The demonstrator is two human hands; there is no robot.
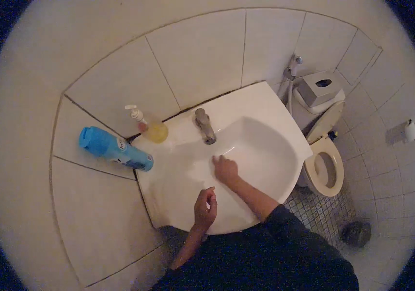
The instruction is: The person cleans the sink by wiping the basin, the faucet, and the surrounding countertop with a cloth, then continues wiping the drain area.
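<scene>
My right hand (226,170) is over the bowl of the white sink (277,140), just in front of the tap (204,127). Its fingers are curled in and point down toward the basin, so whatever they may hold is hidden. Nearer to me, at the front left of the bowl, my left hand (204,209) is held with fingers bent toward the thumb and a small gap between them; nothing shows in it. No water stream is visible under the tap.
On the sink's back left corner stand a pump bottle (157,132) of yellow liquid and a tall blue bottle (116,148). A toilet (334,162) with a raised lid is at right, with a tissue box (320,88) on its tank. A hand sprayer (293,66) hangs on the tiled wall.
</scene>
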